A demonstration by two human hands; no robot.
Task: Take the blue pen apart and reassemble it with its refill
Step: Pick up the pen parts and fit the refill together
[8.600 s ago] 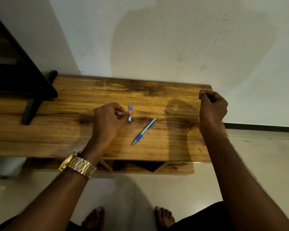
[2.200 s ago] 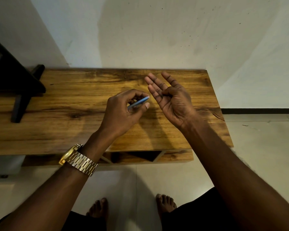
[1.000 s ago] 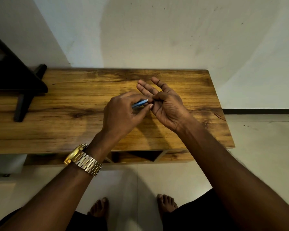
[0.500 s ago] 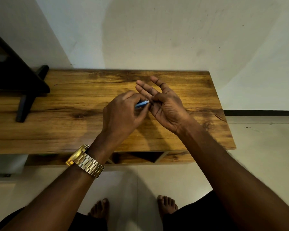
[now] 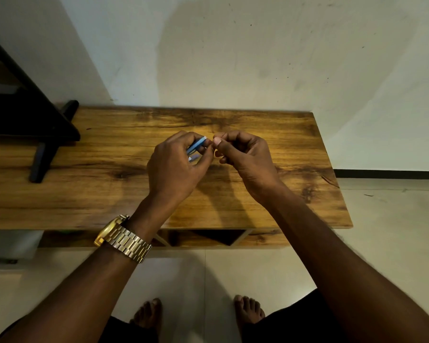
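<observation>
The left hand (image 5: 176, 167) curls its fingers round the blue pen (image 5: 196, 145), whose pale open end pokes out just past the forefinger and thumb, pointing at the right hand (image 5: 243, 157). That hand's fingers are bent in, thumb tip pressed to forefinger as if pinching some small part, but whatever sits between them is too small to make out, so the refill cannot be placed with certainty. The two sets of fingertips nearly touch, held above the wooden table (image 5: 295, 149). The step in hand looks like feeding a small piece into the barrel's open end. To do it well, the left fingers should keep the barrel steady and level, the opening clear of the thumb, while the right pinch lines the piece up along the barrel's axis and slides it in gently, without forcing or bending it.
</observation>
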